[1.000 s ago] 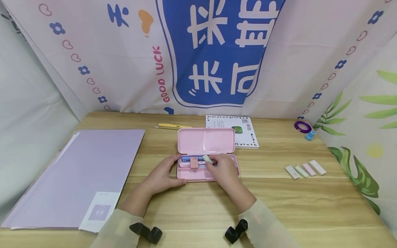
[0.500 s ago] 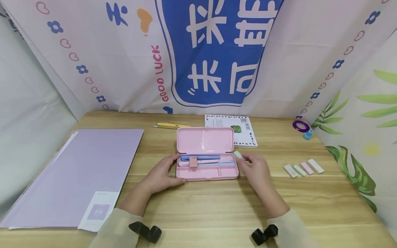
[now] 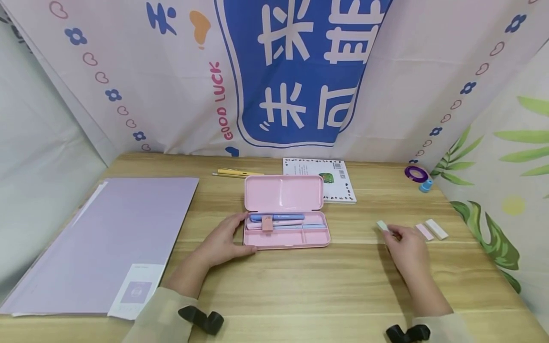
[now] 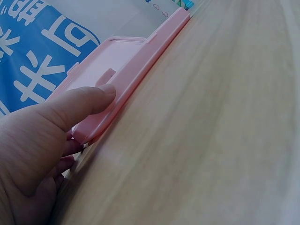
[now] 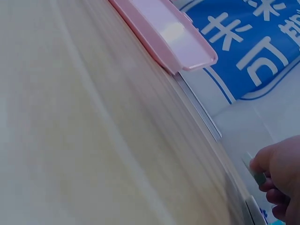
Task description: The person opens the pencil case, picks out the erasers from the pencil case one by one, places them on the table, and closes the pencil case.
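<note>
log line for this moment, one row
left hand: holds pink pencil case | right hand: pinches green eraser, beside pink eraser

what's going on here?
A person sits at a wooden desk with an open pink pencil case in front of them. The left hand holds the case's left end, thumb on its rim. The right hand is out to the right, pinching a small pale green eraser just above the desk, beside a pink eraser and a white eraser. Pens lie in the case. A purple folder lies to the left.
</note>
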Tool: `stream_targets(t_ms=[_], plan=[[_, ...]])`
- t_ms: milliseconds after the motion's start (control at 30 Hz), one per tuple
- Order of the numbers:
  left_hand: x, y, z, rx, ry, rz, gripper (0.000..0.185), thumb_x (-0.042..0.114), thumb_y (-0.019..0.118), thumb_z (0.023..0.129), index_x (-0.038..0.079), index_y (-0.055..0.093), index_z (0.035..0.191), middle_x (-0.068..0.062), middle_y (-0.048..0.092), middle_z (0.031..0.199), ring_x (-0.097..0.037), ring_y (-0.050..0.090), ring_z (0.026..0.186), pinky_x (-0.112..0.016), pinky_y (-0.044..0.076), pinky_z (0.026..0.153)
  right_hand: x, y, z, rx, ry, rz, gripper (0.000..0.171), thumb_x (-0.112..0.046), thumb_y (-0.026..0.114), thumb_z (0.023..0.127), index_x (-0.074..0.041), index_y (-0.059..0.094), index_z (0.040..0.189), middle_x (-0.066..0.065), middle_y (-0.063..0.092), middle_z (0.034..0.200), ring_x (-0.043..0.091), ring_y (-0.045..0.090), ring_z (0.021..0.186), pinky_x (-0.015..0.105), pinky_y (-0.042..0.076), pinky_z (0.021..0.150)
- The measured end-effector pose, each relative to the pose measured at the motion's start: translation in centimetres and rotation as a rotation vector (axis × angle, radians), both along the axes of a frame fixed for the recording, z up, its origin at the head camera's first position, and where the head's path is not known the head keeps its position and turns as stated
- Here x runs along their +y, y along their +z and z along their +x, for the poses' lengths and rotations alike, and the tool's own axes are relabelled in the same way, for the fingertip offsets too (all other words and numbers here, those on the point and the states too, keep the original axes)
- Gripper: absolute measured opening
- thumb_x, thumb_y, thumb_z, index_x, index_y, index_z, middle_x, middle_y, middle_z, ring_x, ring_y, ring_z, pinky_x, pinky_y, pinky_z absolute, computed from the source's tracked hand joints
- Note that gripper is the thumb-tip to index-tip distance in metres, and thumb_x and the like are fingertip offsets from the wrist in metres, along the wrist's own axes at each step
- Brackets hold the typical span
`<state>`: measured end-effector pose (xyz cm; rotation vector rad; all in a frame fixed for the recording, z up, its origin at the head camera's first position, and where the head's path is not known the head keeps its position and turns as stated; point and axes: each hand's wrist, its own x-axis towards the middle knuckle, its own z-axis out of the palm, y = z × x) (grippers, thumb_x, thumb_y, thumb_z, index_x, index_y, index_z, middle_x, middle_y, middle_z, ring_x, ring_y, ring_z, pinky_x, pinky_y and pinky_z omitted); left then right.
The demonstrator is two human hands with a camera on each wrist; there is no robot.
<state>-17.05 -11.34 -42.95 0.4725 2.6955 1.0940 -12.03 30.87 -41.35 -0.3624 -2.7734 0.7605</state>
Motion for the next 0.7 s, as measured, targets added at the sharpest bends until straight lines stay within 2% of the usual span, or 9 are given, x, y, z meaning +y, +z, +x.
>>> stream_targets(t_ms=[100, 367, 600, 700], plan=[[0.0, 0.0, 0.0, -0.005, 0.000, 0.001, 0.098, 0.045, 0.082, 0.075, 0.007, 0.034, 0.151, -0.021, 0.034, 0.156, -0.041, 0.030, 0.145, -0.057, 0.027, 0.119, 0.9, -0.3, 0.5, -0.017, 0.001, 0.018, 0.034, -0.021, 0.060, 0.096, 0.007, 0.067, 0.115, 0.025, 0.067, 0.106, 0.037, 0.061, 0.099, 0.052, 0.049, 0.084], [0.0, 0.1, 0.1, -0.008, 0.003, 0.007, 0.097, 0.045, 0.082, 0.075, 0.008, 0.034, 0.152, -0.021, 0.034, 0.156, -0.041, 0.030, 0.145, -0.057, 0.027, 0.119, 1.5, -0.7, 0.6, -0.069, 0.037, 0.072, 0.032, -0.020, 0.062, 0.093, 0.005, 0.069, 0.112, 0.021, 0.068, 0.097, 0.034, 0.062, 0.093, 0.051, 0.049, 0.080], [0.0, 0.1, 0.2, -0.011, 0.004, 0.007, 0.097, 0.044, 0.082, 0.075, 0.008, 0.034, 0.151, -0.021, 0.033, 0.156, -0.041, 0.030, 0.145, -0.057, 0.027, 0.118, 1.5, -0.8, 0.7, -0.054, 0.022, 0.069, 0.036, -0.025, 0.062, 0.093, 0.005, 0.067, 0.112, 0.022, 0.066, 0.101, 0.035, 0.059, 0.096, 0.052, 0.048, 0.083], [0.1, 0.0, 0.1, -0.008, 0.003, 0.009, 0.097, 0.044, 0.082, 0.075, 0.008, 0.034, 0.151, -0.021, 0.034, 0.156, -0.041, 0.030, 0.145, -0.057, 0.027, 0.118, 0.9, -0.5, 0.6, -0.035, 0.011, 0.032, 0.040, -0.030, 0.061, 0.094, 0.004, 0.066, 0.114, 0.023, 0.065, 0.107, 0.036, 0.058, 0.100, 0.052, 0.048, 0.086]])
